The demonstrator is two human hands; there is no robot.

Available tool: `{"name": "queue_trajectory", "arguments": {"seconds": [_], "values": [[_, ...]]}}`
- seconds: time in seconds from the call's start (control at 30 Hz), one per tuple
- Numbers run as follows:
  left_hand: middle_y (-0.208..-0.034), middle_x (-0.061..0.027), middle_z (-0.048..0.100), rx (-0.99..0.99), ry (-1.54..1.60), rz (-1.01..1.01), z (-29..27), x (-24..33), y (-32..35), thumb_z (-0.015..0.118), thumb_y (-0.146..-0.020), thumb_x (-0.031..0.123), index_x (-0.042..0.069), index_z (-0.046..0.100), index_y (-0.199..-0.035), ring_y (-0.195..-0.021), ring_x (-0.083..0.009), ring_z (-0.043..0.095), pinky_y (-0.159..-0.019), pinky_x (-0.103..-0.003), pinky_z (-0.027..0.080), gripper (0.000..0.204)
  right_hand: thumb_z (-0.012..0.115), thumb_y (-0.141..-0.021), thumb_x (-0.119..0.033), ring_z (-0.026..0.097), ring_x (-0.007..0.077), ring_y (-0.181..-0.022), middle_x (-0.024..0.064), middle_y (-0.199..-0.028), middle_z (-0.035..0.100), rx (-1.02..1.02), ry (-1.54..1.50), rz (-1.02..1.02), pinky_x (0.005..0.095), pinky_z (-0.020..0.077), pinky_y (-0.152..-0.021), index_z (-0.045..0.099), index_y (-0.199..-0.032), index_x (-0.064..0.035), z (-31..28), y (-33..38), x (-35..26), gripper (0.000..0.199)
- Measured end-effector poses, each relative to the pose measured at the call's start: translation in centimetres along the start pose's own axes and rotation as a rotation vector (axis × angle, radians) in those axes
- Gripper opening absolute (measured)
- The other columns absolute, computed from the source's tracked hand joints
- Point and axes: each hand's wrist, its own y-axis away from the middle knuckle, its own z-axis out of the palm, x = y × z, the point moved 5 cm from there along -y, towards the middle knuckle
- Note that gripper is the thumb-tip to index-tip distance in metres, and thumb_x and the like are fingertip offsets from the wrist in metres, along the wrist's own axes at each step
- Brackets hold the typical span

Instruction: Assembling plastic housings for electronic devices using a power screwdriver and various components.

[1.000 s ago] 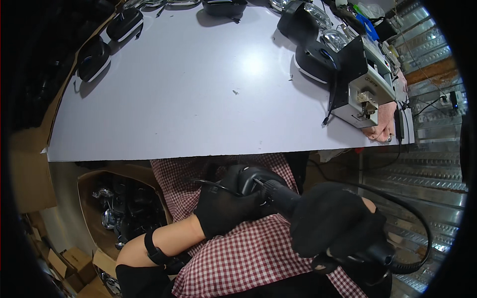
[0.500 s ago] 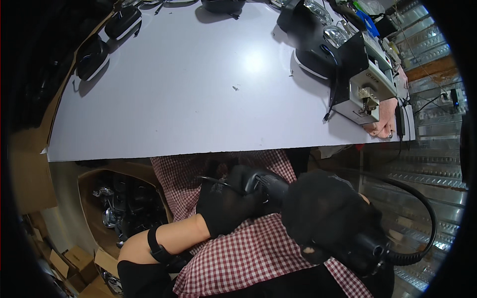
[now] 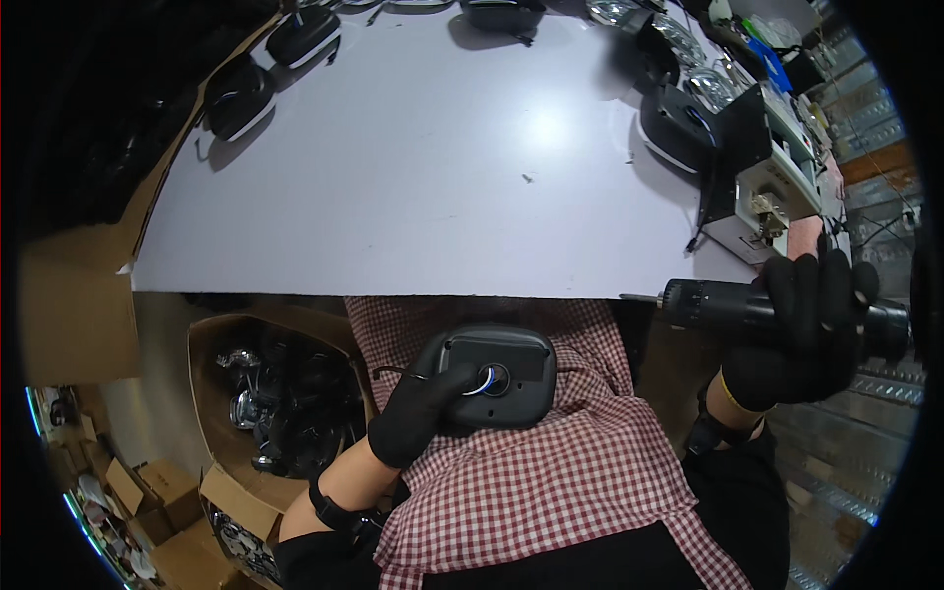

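Note:
My left hand [image 3: 418, 418], in a black glove, is closed on the edge of a black mirror housing [image 3: 526, 388] above my lap. Its thumb rests near a round hole in the housing where blue and white wires [image 3: 481, 383] come out. A thin dark cable sticks out past the housing's left side. Off to the right, my gloved right hand [image 3: 801, 339] grips a black electric screwdriver [image 3: 723, 304]. The tool lies nearly level beside the table's front edge, its bit pointing left, well apart from the housing.
On the white table [image 3: 393, 216] stand several black mirror housings [image 3: 305, 37] along the far and left edges. A metal-cased device [image 3: 752, 211] sits at the right, beside another housing [image 3: 678, 128]. Left of my lap, an open carton [image 3: 206, 393] holds dark and shiny parts.
My right hand has swung away to the right with the screwdriver, off the mirror housing. The housing now lies in plain sight in my left hand. The whole view has shifted slightly.

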Motion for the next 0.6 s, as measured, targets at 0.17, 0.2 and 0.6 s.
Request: {"name": "queue_trajectory", "arguments": {"seconds": [0.17,0.2,0.6], "values": [[-0.122,-0.0127,0.061,0.140,0.063,0.089,-1.7,2.0,4.3,0.054,-0.090,0.026,0.001,0.049,-0.132,-0.110,-0.0204,0.060,-0.095,-0.035,0.049,0.049,0.058,-0.088,-0.014,0.038,0.0103,-0.058,0.0006,-0.075,0.043,0.169,-0.086,0.026,0.0284,0.0333,-0.058,0.045,-0.108,-0.0115,-1.1,0.2,0.3,0.024],[-0.124,-0.0122,0.060,0.247,0.053,0.192,-2.8,2.0,5.2,0.053,-0.091,0.026,0.000,0.051,-0.130,-0.111,-0.0201,0.059,-0.095,-0.035,0.049,0.047,0.059,-0.087,-0.014,0.038,0.0103,-0.058,0.0011,-0.075,0.043,0.159,-0.133,0.027,0.0286,0.0332,-0.058,0.045,-0.108,-0.0108,-1.6,0.4,1.4,0.025],[-0.135,-0.0151,0.051,1.544,-0.978,-0.238,-33.0,-9.2,20.1,0.062,-0.086,0.037,0.009,0.052,-0.133,-0.123,-0.0321,0.050,-0.103,-0.040,0.040,0.055,0.049,-0.096,-0.007,0.052,0.0135,-0.071,0.0086,-0.088,0.057,0.401,-0.257,0.174,0.0289,0.0459,-0.065,0.049,-0.119,-0.0080,-7.1,0.7,6.3,0.023]]}}
